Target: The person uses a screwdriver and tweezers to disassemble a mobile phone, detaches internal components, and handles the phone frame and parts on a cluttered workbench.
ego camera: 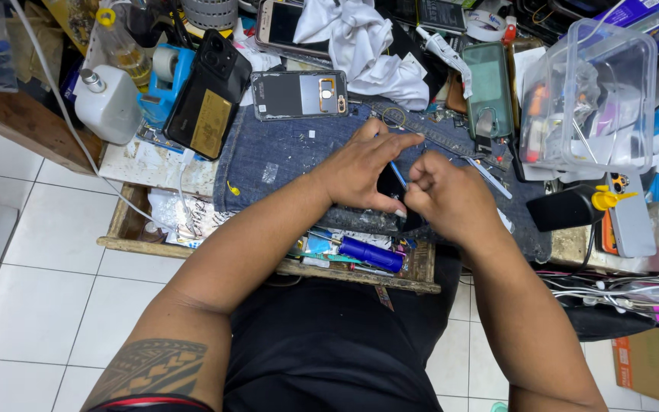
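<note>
1. White bottle (106, 103) and a black phone back (209, 93) sat far left on the bench.
2. Your left hand (361, 169) gripped the dark phone (387, 185), fingers curled over its top edge, on the denim mat (284, 156).
3. Your right hand (445, 194) was clenched, pinching a thin blue tool (398, 174) against the phone.
4. Clear plastic box (590, 99) stood far right.
</note>
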